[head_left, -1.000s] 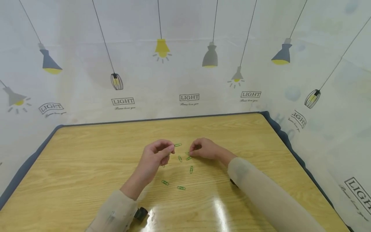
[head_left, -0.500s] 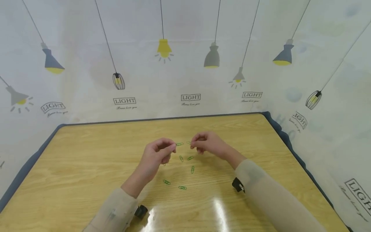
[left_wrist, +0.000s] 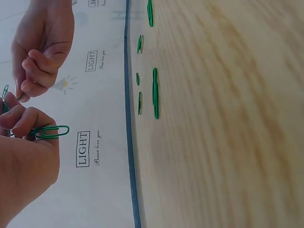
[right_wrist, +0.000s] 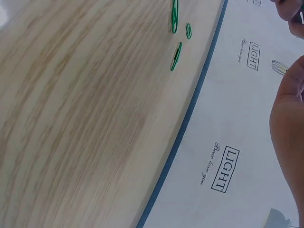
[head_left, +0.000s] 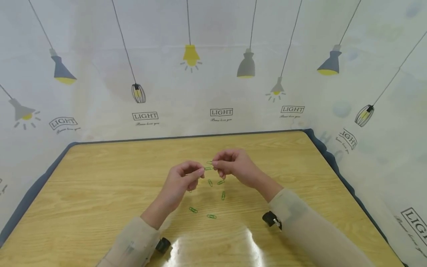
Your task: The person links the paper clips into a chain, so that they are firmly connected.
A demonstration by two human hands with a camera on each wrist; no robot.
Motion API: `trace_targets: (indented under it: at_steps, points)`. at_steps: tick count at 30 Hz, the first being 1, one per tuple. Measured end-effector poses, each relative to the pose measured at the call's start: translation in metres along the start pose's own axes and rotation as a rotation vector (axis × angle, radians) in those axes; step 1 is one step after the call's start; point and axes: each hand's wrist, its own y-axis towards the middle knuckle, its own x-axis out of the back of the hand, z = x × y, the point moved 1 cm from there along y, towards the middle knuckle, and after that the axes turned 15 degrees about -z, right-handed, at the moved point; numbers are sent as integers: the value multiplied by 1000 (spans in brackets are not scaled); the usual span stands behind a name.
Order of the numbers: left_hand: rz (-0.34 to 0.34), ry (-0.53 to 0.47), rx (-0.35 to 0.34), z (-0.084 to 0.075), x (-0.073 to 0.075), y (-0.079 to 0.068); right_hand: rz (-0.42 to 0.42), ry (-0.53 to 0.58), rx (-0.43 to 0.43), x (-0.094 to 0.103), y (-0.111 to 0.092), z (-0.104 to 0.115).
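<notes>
My left hand [head_left: 183, 180] is raised over the table, pinching a green paper clip [head_left: 208, 168] between thumb and forefinger. In the left wrist view another green paper clip [left_wrist: 50, 132] sticks out from the lower side of that hand. Close on its right, my right hand [head_left: 237, 167] pinches a green paper clip [head_left: 209, 162], held just above the left hand's clip in the head view. The two clips' ends overlap there; whether they are linked I cannot tell. In the right wrist view the right hand [right_wrist: 290, 109] shows only partly, its fingertips out of frame.
Several loose green paper clips lie on the wooden table [head_left: 100, 193] below the hands, among them a paper clip [head_left: 223, 195] and a nearer paper clip [head_left: 211, 216]. Dark edging [head_left: 160, 138] borders the table, against a white lamp-print wall covering [head_left: 180, 92].
My right hand has lifted a paper clip from the table and brought it up and left to the left hand's clip. The left hand has stayed nearly still.
</notes>
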Motion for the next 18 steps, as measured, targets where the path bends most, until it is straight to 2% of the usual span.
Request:
trace_targets:
  at_steps: [8, 18]
  points:
    - [-1, 4, 6, 1, 0, -1, -10, 57, 7, -2, -2, 2]
    - [11, 24, 11, 0, 0, -2, 29, 32, 57, -3, -6, 2]
